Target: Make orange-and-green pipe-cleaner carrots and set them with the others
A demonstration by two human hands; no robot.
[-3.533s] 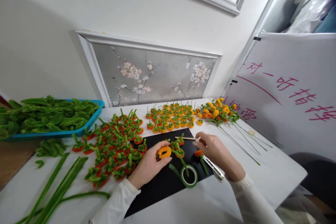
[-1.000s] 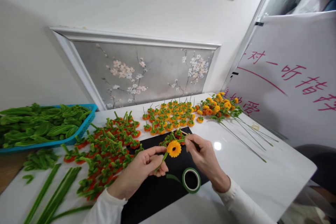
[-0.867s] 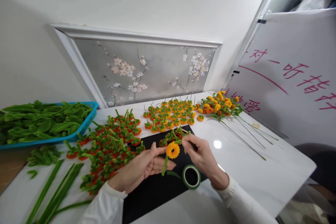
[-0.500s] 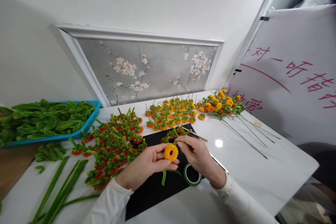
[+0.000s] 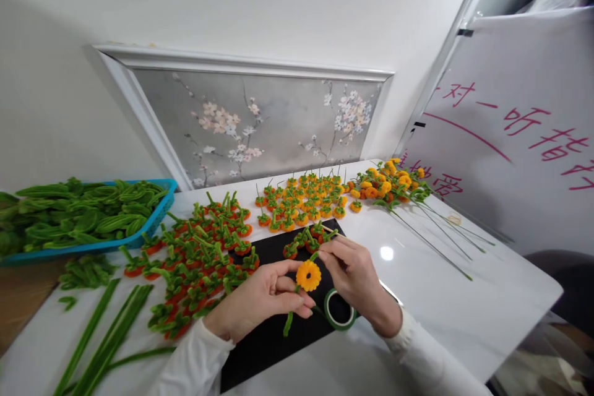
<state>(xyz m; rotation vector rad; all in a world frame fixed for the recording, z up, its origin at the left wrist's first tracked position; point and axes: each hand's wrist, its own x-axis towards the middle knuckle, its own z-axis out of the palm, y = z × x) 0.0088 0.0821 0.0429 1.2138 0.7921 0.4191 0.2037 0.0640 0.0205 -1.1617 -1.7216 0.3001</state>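
My left hand is closed on a yellow pipe-cleaner flower with a dark centre, its face turned up toward me. A green pipe-cleaner stem hangs below those fingers. Just right of the flower, my right hand pinches a thin green end; whether it joins the flower is hidden. Under the right hand, a roll of green tape lies on the black mat. Several orange flowers with green backs rest on the mat just beyond my fingers.
Rows of orange flowers and yellow flowers cover the table. A blue basket of green leaves stands at left, long green strips before it. Stemmed flowers lie at back right. A wooden stick lies behind my right hand.
The yellow flower has shifted slightly right and sits more clear of my left fingers, its round face fuller in view. My right hand has moved a little to the right.
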